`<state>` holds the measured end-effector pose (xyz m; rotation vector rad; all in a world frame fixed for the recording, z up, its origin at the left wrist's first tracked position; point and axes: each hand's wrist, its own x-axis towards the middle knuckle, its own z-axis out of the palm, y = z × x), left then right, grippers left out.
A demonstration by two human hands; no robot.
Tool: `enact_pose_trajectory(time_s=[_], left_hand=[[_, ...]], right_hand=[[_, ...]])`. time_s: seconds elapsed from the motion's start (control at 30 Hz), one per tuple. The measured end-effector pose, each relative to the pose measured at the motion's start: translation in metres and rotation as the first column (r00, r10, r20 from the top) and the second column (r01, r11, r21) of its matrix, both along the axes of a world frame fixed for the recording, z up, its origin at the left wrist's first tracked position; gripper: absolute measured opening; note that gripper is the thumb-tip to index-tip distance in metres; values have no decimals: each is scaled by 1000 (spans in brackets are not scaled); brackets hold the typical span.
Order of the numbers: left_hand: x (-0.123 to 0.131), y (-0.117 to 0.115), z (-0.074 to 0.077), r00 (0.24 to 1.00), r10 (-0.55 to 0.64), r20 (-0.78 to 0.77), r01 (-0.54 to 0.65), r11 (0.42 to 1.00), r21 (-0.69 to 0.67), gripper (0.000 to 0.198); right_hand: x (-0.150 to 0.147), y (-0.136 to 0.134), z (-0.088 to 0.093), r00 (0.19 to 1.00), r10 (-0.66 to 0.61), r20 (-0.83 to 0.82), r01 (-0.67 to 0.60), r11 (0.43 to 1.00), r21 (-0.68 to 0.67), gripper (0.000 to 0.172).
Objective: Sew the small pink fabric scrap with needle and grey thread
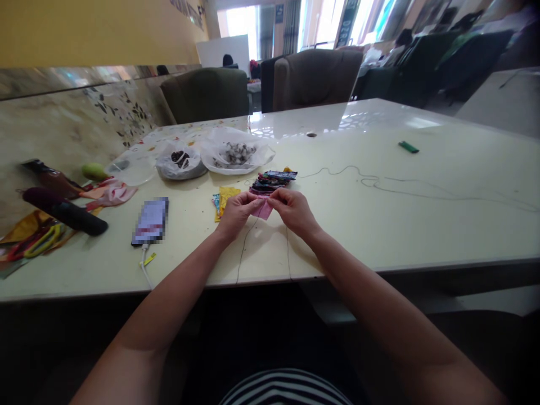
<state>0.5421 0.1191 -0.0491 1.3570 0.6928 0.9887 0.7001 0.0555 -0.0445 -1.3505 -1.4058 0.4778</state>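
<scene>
Close to the table's near edge, my left hand (237,212) pinches the left side of a small pink cloth piece (263,211). My right hand (295,210) is closed at its upper right corner, fingertips almost meeting those of the left. From between the hands a dark thread (243,244) hangs down over the table edge, and a second strand drops below the right hand. Just beyond the fingers lies a row of dark, colourful small cloth pieces (273,181). Yellow cloth pieces (228,197) rest beside my left hand. Whether a needle is held is too small to tell.
Two plastic bags, one with dark bits (180,160) and one with whitish-grey fluffy clumps (239,153), stand further back. At left are a phone (151,220) on a cable, a black cylinder (67,212) and scissors (44,241). A green lighter (408,147) and loose thread (422,193) lie right.
</scene>
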Motion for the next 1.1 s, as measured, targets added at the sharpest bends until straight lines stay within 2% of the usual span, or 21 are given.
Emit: enact_pose_trajectory(time_s=[0.2, 0.33, 0.53, 1.1], left_hand=[[1, -2, -3, 999, 32, -14, -31, 998, 61, 30], [1, -1, -1, 999, 39, 30, -40, 999, 23, 30], [1, 1, 0, 998, -16, 57, 19, 999, -44, 29], [-2, 4, 4, 994, -85, 75, 99, 974, -206, 32]], right_hand=[[0, 1, 0, 999, 15, -28, -14, 1000, 16, 22], [0, 0, 0, 996, 53, -77, -52, 999, 13, 23], [2, 0, -2, 988, 69, -137, -71, 997, -5, 22], [4, 2, -1, 938, 146, -314, -160, 987, -18, 23]])
